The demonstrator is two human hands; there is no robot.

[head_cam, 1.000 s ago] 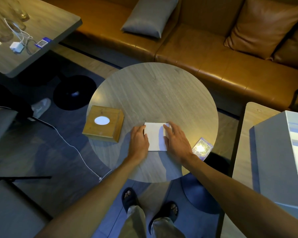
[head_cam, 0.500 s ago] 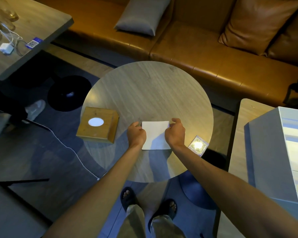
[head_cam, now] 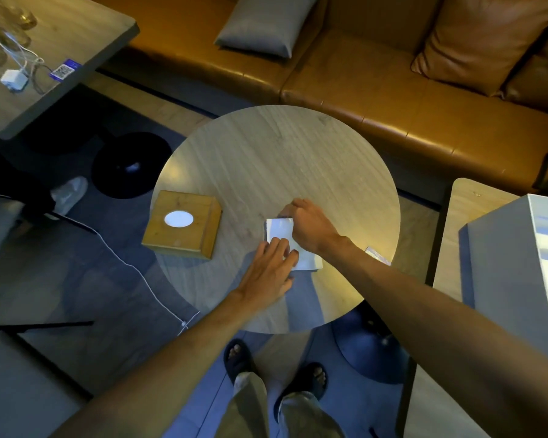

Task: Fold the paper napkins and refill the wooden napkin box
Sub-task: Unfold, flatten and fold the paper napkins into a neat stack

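A white paper napkin lies on the round wooden table, towards its near right part. My left hand rests flat with its fingertips on the napkin's near edge. Over the napkin's far right corner, my right hand is curled and pinches that corner. The wooden napkin box stands to the left near the table's edge. White paper shows through the oval hole in its lid.
A small shiny packet lies at the table's right edge, partly behind my right forearm. A tan leather sofa with cushions runs behind. A white box sits on the side table to the right. A cable crosses the floor.
My right hand moved up to the napkin's far right corner and pinched it. My left hand opened flat and slid onto the napkin's near edge. The napkin looks narrower.
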